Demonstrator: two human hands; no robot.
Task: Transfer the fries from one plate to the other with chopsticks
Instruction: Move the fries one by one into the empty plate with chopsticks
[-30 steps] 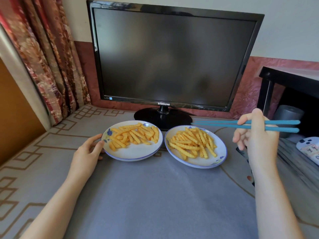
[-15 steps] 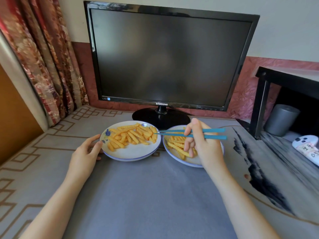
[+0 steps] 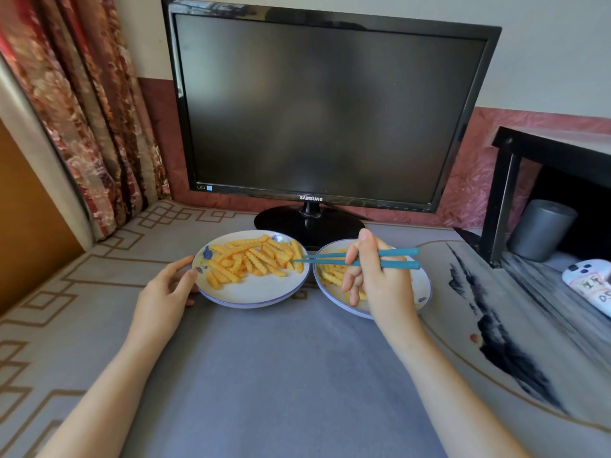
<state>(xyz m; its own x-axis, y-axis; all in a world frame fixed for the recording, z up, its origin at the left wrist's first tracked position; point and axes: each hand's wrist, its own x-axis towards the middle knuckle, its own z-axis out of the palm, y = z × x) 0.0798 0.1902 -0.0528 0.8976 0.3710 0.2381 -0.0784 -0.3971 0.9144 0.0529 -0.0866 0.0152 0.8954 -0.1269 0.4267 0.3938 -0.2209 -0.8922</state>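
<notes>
Grey mat (image 3: 281,358): chopsticks (image 3: 400,257) in right-hand fingers (image 3: 355,256), tips among left-plate fries (image 3: 254,259).

A black Samsung monitor (image 3: 325,110), screen dark, stands at 12 o'clock on a grey patterned table mat (image 3: 264,375). A floral curtain (image 3: 76,104) hangs at 10 o'clock. At 3 o'clock, a black shelf (image 3: 558,150) covers a grey cylinder (image 3: 542,229); a white game controller (image 3: 590,285) lies near it.

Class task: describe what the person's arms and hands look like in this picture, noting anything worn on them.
Both forearms are bare, with no sleeves in view. The left hand and right hand wear no gloves, and no rings, watch or bracelets can be seen. The fingernails look short and unpainted.
</notes>
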